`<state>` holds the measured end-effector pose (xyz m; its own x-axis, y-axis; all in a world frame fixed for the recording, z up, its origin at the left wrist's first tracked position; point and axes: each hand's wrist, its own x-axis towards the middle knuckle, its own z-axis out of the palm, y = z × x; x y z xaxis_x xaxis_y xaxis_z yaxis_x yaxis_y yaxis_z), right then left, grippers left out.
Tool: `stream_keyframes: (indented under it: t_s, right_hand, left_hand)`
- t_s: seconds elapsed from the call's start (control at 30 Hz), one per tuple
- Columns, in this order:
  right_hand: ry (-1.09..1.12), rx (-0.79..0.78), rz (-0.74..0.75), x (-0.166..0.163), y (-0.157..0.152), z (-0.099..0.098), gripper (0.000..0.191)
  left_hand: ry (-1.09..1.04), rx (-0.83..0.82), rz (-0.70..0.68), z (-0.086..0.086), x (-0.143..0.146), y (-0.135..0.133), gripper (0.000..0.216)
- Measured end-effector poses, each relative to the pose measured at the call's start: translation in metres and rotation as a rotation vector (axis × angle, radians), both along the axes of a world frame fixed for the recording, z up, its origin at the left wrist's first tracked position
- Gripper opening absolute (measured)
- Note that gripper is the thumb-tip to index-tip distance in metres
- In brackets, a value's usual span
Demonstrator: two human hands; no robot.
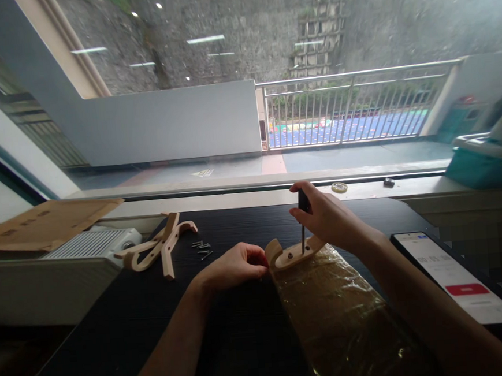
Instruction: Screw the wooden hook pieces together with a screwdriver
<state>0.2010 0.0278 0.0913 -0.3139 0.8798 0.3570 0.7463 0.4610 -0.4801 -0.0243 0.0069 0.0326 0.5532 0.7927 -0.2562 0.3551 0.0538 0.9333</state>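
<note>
My right hand is closed round the black handle of a screwdriver, which stands upright. Its tip meets a pale wooden hook piece with dark screw heads or holes in it. This piece lies on the far end of a flat package wrapped in shiny brown tape. Beside the hook's left end, my left hand has its fingers curled together; what they pinch, if anything, is hidden. Several loose screws lie on the table to the left, near more curved wooden hook pieces.
On the black table, a phone lies at the right. A flat cardboard piece rests over a white ridged unit at left. A tape roll and a small dark object sit on the sill, near a teal bin.
</note>
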Motion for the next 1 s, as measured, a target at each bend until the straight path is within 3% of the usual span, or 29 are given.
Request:
stream_keyframes:
  t_s: [0.27, 0.47, 0.63, 1.0]
  right_hand:
    - [0.004, 0.029, 0.021, 0.003, 0.002, 0.002, 0.036]
    - [0.152, 0.117, 0.094, 0.005, -0.008, 0.016, 0.030]
    - [0.082, 0.163, 0.180, -0.002, -0.016, 0.019, 0.026]
    - [0.045, 0.188, 0.185, -0.004, -0.017, 0.017, 0.023]
  left_hand:
    - [0.003, 0.043, 0.008, -0.002, 0.005, 0.000, 0.025]
    - [-0.023, 0.067, 0.027, 0.005, 0.007, -0.002, 0.033]
    - [-0.069, -0.006, -0.057, 0.012, 0.002, -0.007, 0.042]
    - [0.049, 0.093, -0.020, 0.008, 0.008, -0.008, 0.045]
